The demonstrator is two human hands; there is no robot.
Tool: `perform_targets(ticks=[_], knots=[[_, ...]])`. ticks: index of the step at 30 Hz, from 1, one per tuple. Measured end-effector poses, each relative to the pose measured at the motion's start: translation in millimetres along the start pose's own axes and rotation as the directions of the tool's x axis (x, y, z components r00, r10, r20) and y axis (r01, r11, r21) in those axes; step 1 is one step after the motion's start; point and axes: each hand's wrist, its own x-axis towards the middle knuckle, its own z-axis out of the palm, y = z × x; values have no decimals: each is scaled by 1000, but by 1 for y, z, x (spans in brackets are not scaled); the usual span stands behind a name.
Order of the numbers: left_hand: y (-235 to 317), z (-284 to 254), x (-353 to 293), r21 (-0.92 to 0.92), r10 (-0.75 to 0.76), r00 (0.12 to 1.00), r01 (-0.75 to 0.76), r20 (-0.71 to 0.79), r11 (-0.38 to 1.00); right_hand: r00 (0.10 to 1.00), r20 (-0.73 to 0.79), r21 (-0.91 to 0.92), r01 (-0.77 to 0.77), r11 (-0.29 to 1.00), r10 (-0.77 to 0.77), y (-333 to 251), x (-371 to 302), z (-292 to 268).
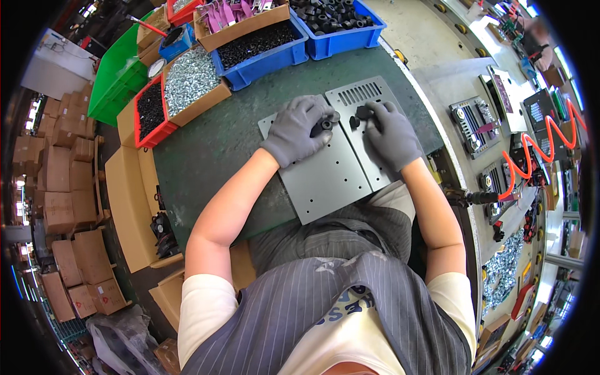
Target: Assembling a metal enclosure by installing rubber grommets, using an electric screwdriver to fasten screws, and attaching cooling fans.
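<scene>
Two grey metal plates lie side by side on the dark green tabletop (250, 119). The left plate (325, 178) has several small holes, and the right plate (392, 90) has a row of slots near its far end. My left hand (295, 131), in a grey glove, rests over the left plate with its fingers curled round small black round parts (326, 125), which look like rubber feet. Over the right plate, my gloved right hand (395, 136) pinches a similar black part (364, 113). Another black piece (354, 122) sits just left of those fingertips.
Beyond the plates stand blue bins (265, 65) of black parts. Silver screws fill an open carton (192, 78) beside a red bin (150, 115). A green crate (115, 87) is at far left. On the right, a conveyor line carries metal assemblies (473, 125) near an orange coiled hose (524, 153).
</scene>
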Motion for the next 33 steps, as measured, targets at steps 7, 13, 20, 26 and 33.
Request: perform_targets(ticks=[7,13,20,26,33], knots=[[3,1,-14,-22,-94,979,91,-180,996,995,30,-44,98,994,-97,-9,-13,-11],[2,-3,-15,-82,-114,991,108,-68,991,997,-1,151,-78,985,79,0,7,-12],[-5,-3,-18,-165,-82,986,58,-142,984,925,371,26,76,997,-80,-1,34,-10],[-11,-7,-14,-235,-72,972,18,-225,972,897,411,734,-433,522,166,16,75,-35],[-10,-2,-7,-300,-2,972,-70,-235,951,887,431,644,-431,632,167,25,204,-26]])
